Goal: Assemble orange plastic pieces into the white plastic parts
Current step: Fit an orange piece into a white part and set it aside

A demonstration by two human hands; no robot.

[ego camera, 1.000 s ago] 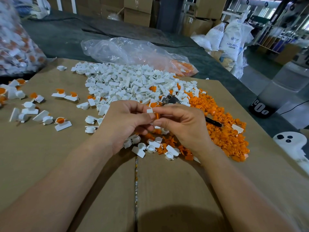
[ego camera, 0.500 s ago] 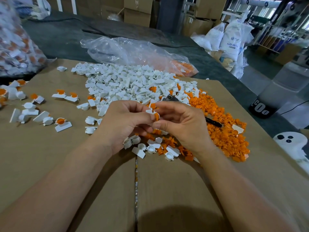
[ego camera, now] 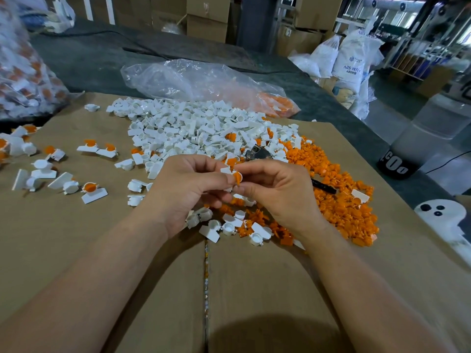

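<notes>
Above the brown cardboard sheet (ego camera: 76,250), both hands meet fingertip to fingertip. With fingers curled, the left hand (ego camera: 183,192) pinches a small white plastic part (ego camera: 225,171). The right hand (ego camera: 277,194), likewise curled, pinches a round orange plastic piece (ego camera: 237,177) against it. This orange disc stands on edge, touching the white part. Beyond lies a heap of white plastic parts (ego camera: 198,128), beside a heap of orange pieces (ego camera: 341,200) to its right.

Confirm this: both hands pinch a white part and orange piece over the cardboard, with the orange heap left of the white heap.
Wrong side: the head view shows the orange heap right of the white heap. The rest holds: left hand and right hand pinch the white part and orange piece.
</notes>
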